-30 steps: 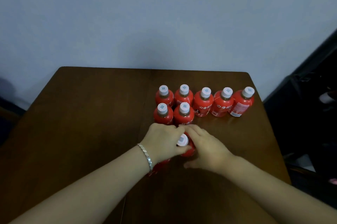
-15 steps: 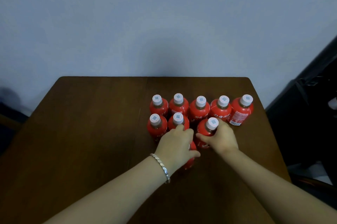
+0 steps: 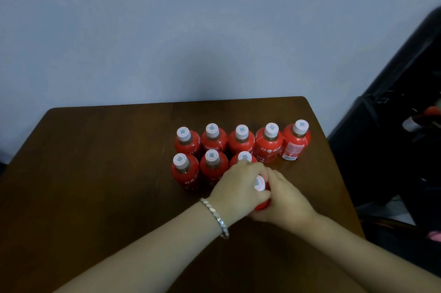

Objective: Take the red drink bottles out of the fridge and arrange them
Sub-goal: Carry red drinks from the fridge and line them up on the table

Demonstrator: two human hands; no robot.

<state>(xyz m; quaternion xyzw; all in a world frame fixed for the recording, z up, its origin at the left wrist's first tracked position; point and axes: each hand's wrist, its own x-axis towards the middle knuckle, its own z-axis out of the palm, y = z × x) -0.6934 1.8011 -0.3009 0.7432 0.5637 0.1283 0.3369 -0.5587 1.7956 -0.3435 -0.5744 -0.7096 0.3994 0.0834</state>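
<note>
Illumination is dim and even, with a cool blue-grey cast on the wall [image 3: 167,30]. A soft shadow lies on the wall above the far edge of the table [image 3: 95,173]. The white caps [image 3: 271,129] look slightly washed out. The left hand [image 3: 238,187], right hand [image 3: 284,199] and held bottle [image 3: 262,205] are blurred. The table edges slant and bow. The black object [image 3: 393,125] at right is smeared and underexposed.

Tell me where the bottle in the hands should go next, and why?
Probably set the held bottle down right of the third front bottle, on the bare table there. The back row has five bottles, the front row only three, and the left hand and right hand grip this one just in front of that gap.
</note>
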